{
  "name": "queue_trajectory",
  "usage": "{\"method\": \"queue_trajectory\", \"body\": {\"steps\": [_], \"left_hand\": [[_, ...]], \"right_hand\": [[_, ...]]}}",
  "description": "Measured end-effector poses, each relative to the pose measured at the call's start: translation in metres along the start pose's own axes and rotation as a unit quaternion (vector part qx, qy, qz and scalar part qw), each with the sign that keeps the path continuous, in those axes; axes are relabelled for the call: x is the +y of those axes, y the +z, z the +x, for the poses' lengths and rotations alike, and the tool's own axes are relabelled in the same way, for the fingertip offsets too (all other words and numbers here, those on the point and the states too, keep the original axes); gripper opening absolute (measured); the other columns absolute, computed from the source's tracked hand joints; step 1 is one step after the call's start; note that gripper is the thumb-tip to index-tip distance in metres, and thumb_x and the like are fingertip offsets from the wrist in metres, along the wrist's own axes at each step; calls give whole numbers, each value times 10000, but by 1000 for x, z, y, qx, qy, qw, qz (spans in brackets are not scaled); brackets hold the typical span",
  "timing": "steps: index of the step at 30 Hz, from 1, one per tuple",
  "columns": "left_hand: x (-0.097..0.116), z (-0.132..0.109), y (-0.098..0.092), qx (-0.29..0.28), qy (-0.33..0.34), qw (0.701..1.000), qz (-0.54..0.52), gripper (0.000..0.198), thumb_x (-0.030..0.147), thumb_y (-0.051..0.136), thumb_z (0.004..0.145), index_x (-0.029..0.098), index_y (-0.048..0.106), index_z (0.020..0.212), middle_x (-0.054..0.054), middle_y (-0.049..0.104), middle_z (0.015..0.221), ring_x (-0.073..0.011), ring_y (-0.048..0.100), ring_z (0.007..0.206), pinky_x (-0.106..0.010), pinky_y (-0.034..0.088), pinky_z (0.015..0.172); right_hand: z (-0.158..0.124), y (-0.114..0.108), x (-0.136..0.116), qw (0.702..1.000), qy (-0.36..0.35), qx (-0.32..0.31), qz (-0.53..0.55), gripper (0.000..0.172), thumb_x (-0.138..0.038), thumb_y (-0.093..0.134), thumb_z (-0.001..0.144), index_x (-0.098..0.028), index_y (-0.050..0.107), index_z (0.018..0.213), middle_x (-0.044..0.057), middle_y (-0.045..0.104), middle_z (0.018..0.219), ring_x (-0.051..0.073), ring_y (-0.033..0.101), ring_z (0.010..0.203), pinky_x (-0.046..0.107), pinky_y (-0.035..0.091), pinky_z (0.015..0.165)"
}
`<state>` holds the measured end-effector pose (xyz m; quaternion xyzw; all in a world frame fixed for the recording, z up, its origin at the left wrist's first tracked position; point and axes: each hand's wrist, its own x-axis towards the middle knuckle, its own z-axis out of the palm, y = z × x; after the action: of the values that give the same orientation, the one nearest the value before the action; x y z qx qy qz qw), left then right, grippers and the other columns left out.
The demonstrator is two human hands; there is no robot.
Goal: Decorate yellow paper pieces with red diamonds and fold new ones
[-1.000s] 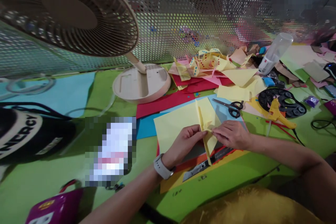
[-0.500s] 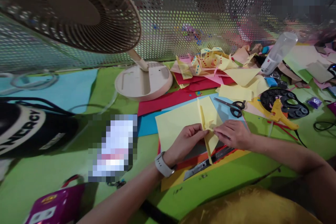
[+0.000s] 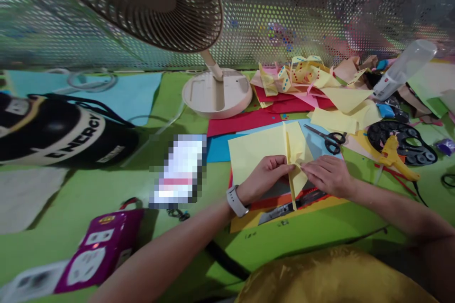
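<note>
A folded pale yellow paper piece [image 3: 292,151], with a narrow upright strip along it, is held over the stacked sheets. My left hand [image 3: 268,176], with a grey watch on the wrist, pinches its left side between thumb and fingers. On the right side, my right hand [image 3: 329,175] has its fingertips pressed together at the paper's edge. Beneath lies a larger yellow sheet [image 3: 249,154] on blue, red and orange paper. A utility knife [image 3: 280,211] lies just below the hands, partly covered by the paper. Black-handled scissors [image 3: 332,142] rest behind my right hand.
A fan [image 3: 216,94] stands at the back; a phone [image 3: 181,168] and purple pack [image 3: 103,246] lie left, near a black ENERGY bag [image 3: 67,132]. Right are a yellow glue gun [image 3: 394,158], a black palette-shaped tray [image 3: 423,144] and a clear bottle [image 3: 408,66]. Paper scraps [image 3: 302,75] are heaped behind.
The view has shifted, so everything appears further right and slightly higher. Both hands keep their hold at the yellow paper, with little visible change in their pose.
</note>
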<state>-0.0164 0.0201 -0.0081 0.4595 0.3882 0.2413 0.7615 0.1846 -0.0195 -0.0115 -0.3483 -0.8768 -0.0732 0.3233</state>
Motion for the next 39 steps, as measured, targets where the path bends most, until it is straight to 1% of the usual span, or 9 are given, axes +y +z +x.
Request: {"method": "queue_trajectory", "body": {"steps": [4, 8, 11, 16, 22, 28, 34, 37, 39], "left_hand": [[-2, 0, -1, 3, 2, 1000, 2, 278, 391, 709, 718, 147, 598, 643, 10, 571, 591, -102, 480, 550, -244, 399, 564], [-2, 0, -1, 0, 5, 1000, -15, 273, 393, 731, 701, 150, 610, 666, 6, 586, 614, -117, 518, 588, -254, 434, 597], [-2, 0, 0, 4, -2, 1000, -20, 281, 400, 744, 687, 145, 626, 698, 3, 604, 629, -117, 531, 591, -256, 448, 609], [-3, 1, -1, 9, -4, 1000, -8, 274, 391, 739, 695, 141, 626, 680, 2, 612, 619, -103, 523, 563, -247, 450, 593], [-2, 1, -3, 6, -9, 1000, -8, 244, 362, 717, 711, 144, 617, 666, -1, 621, 633, -106, 541, 579, -254, 460, 615], [-1, 0, -3, -7, -12, 1000, -20, 246, 348, 717, 710, 159, 578, 636, -11, 632, 636, -138, 593, 627, -287, 486, 655], [-3, 1, -4, -21, -9, 999, -46, 215, 328, 713, 721, 154, 597, 668, -18, 662, 668, -134, 602, 614, -302, 499, 688], [-4, 1, -5, -32, -2, 998, -49, 214, 329, 722, 715, 143, 618, 694, -25, 677, 680, -140, 616, 638, -294, 502, 697], [-3, 1, -5, -36, 0, 998, -46, 234, 347, 730, 708, 132, 640, 728, -30, 684, 684, -147, 624, 654, -288, 504, 695]], "right_hand": [[0, 1, 0, 1000, -2, 16, 10, 173, -137, 578, 878, -167, 641, 1037, 39, 736, 811, 146, 652, 684, 289, 520, 645], [-2, 1, 1, 1000, -1, 12, 19, 236, -144, 550, 895, -195, 632, 1110, 32, 731, 826, 147, 647, 713, 292, 529, 667], [-3, 0, 3, 1000, -3, 7, 22, 258, -139, 555, 890, -181, 624, 1135, 38, 727, 855, 147, 637, 735, 294, 527, 677], [-3, -1, 4, 1000, -28, 5, -3, 227, -139, 553, 894, -170, 618, 1109, 40, 723, 881, 144, 631, 739, 296, 524, 678], [-5, -4, 8, 995, -76, -38, -47, 200, -122, 556, 896, -176, 615, 1080, 23, 728, 912, 136, 622, 732, 292, 515, 659], [0, -12, 8, 990, -122, -41, -65, 180, -98, 520, 907, -141, 627, 1045, 52, 729, 919, 144, 612, 725, 283, 518, 633], [-2, -13, 9, 986, -125, -75, -81, 218, -101, 489, 923, -197, 636, 1053, 30, 727, 967, 137, 614, 759, 270, 518, 648], [-6, -12, 10, 982, -130, -105, -83, 241, -103, 480, 929, -182, 614, 1113, 51, 715, 1012, 140, 613, 797, 277, 515, 671], [-7, -11, 10, 981, -137, -107, -82, 245, -94, 488, 924, -158, 607, 1128, 71, 705, 1020, 146, 612, 809, 283, 507, 675]]}}
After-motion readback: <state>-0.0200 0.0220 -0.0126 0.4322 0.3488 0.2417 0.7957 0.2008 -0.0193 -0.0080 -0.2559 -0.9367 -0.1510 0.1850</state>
